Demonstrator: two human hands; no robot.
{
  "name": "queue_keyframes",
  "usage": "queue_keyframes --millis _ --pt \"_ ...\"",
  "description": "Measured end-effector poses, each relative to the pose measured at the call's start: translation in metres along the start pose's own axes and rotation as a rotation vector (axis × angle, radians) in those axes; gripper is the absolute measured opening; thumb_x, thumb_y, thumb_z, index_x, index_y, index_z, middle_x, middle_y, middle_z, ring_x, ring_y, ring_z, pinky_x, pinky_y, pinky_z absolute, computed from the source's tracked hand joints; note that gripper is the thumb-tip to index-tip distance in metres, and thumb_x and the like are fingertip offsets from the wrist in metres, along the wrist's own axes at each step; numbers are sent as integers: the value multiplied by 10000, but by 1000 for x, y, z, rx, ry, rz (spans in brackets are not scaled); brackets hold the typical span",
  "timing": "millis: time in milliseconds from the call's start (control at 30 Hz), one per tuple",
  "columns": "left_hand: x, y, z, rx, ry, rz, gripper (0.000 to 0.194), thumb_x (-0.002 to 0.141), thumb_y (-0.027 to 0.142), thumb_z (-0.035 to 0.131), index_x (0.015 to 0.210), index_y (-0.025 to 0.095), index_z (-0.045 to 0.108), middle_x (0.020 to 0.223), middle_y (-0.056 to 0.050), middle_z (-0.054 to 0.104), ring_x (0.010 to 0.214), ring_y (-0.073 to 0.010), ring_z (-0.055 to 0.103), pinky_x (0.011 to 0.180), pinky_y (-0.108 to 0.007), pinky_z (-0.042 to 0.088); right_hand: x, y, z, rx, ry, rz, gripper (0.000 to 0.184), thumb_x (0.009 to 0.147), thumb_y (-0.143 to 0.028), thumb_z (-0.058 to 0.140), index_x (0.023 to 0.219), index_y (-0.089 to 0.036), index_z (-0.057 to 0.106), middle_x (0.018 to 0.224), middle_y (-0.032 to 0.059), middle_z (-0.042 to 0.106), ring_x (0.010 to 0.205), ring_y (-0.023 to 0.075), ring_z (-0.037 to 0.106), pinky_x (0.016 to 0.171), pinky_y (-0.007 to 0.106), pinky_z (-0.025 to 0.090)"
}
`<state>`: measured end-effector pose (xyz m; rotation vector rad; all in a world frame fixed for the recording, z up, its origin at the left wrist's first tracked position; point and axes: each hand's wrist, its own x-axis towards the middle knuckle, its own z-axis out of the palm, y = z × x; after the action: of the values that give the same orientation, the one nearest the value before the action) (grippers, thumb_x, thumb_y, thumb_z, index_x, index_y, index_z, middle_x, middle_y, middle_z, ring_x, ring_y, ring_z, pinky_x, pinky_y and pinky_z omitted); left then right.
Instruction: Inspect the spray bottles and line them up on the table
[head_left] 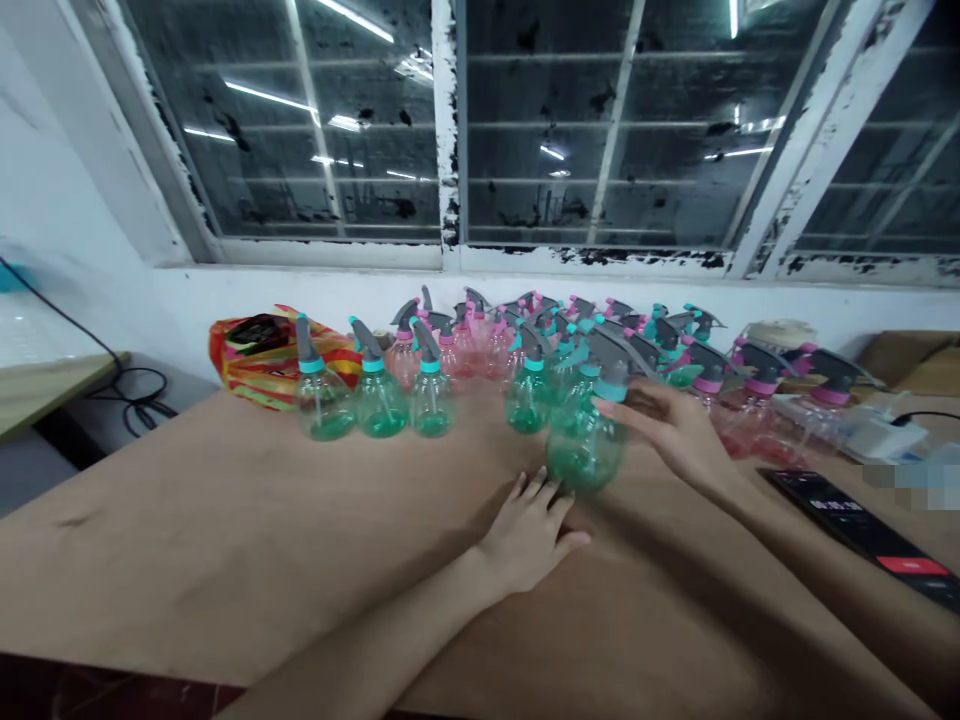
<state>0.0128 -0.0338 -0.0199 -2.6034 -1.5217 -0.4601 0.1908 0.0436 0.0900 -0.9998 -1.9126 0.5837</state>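
My right hand (671, 432) is wrapped round the back of a green spray bottle (586, 445) with a grey trigger and teal collar; the bottle is blurred by motion and stands on the brown table (225, 540). My left hand (531, 530) lies flat on the table just below that bottle, fingers stretched out, holding nothing. Three more green bottles (379, 400) stand in a row to the left. Behind them a crowd of several green and pink spray bottles (570, 340) fills the back of the table.
A striped red and yellow bag (259, 365) lies at the back left. A black phone (862, 525) lies on the right. A white power strip (874, 435) and cardboard boxes (911, 362) sit far right. Black cables (135, 395) hang at left under the window.
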Motion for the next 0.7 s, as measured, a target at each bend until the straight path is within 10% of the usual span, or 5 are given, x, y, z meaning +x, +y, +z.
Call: queue_keyframes --millis 333,700 --pt "-42 -39 -37 -63 -28 -23 402 966 423 386 1246 172 529 1367 -74 482 1298 -199 384 1083 -378 273 54 -18 124 -131 51 7 481 761 -601 545 955 -179 672 945 126 716 893 305 656 754 390 469" --pt "-53 -52 -43 -87 -12 -77 395 965 428 386 1224 172 541 1350 -74 500 1305 -198 373 1089 -377 274 77 -11 166 -205 49 40 441 817 -520 531 1078 -174 610 986 162 702 963 328 639 779 400 458"
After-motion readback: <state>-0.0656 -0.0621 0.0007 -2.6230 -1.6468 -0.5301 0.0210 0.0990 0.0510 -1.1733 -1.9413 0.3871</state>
